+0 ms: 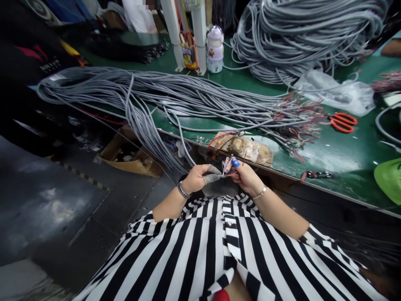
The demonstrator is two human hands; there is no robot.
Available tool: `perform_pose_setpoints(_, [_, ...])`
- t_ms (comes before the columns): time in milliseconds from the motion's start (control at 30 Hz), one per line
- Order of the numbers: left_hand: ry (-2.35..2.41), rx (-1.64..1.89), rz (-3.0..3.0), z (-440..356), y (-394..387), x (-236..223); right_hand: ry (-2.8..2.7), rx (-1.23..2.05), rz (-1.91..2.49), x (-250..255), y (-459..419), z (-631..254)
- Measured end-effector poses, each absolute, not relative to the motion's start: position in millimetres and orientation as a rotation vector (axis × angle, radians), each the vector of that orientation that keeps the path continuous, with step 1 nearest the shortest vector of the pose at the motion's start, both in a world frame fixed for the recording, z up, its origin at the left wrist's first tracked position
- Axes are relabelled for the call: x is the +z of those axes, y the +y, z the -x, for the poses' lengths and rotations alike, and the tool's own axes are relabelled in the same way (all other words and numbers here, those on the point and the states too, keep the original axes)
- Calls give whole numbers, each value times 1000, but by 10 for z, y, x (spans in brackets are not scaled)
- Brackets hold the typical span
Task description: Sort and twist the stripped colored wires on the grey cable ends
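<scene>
Red and orange thin wires (231, 173) are between the two hands of the person, just in front of the striped shirt (169, 259). The left hand (194, 179) has its taped thumb and finger closed narrow near the root of these wires; the right hand (247, 177), with a blue cover (235, 161) on the thumb, pinches them on the other side, beside a small pale piece (226, 164) which I cannot identify well. From the left hand a grey cable (184, 146) goes up and away, and it seems to be the one that carries these wires. In my judgement the wires are light, soft and quite easily broken, so it is better to take them only with fingertips, while the grey sheath should be stiffer and is the safer place for firm holding. Just beyond the grip lies a wooden block (255, 152), at the near edge of the green table (360, 175); farther beyond stretches the long cable bundle (200, 94), heavy as I suppose, and well apart to the right are orange scissors (343, 122)
</scene>
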State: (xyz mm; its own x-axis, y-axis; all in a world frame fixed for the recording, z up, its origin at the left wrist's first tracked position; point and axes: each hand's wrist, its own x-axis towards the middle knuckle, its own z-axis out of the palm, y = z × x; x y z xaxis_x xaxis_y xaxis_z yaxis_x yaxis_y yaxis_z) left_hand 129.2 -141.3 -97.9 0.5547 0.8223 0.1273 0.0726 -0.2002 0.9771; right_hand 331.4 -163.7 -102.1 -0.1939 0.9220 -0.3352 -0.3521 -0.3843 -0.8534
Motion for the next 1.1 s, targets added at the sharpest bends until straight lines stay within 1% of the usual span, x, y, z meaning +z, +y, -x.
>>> perform_pose_setpoints(200, [759,800,-1533,-1351,-1392,-986,-660,1758,1051,-1051,-1604,-3252])
perform_pose_setpoints(400, [756,769,-1537,-1382,-1368,-1012,-589,1628,1040,-1030,-1593,-3167])
perform_pose_setpoints(533, [775,749,-1562,-1413,-1354,-1036,-542,1610,1026,-1038,-1598,-3138])
perform_pose_setpoints(767, [732,757,-1621,-1363,-1372,-1027,-411,1774,996,-1104,-1658,-3153])
perform_pose_setpoints(1100, [603,814,-2030,-1094,-1586,-965,-391,1912,923,-1196,-1754,-3286])
